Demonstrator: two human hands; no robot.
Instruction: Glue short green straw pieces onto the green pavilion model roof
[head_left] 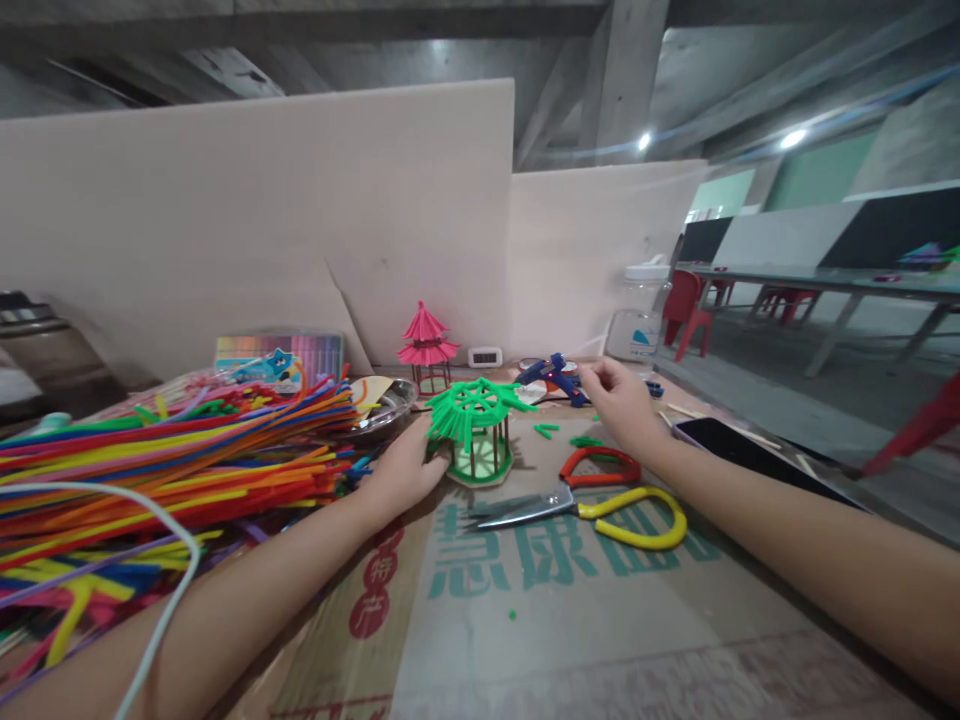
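A small pavilion model (480, 412) with a bright green pipe-cleaner roof, brown posts and a green-edged base stands upright on the cardboard. My left hand (409, 465) grips its left side, thumb by the base, the other fingers partly hidden behind it. To the right, my right hand (621, 402) is raised with fingertips pinched together; whatever they may hold is too small to make out. Just left of those fingertips lies a blue glue gun (551, 372). Below the hand are scissors (577, 500) with one red and one yellow handle, and short green pipe-cleaner pieces (547, 431).
Bundles of colourful pipe cleaners (172, 470) cover the left side, crossed by a white cable (184, 530). Behind stand a pink pagoda model (426, 345), a small digital clock (484, 357), a metal bowl (386, 408) and a clear jar (637, 315). A phone (750, 455) lies right.
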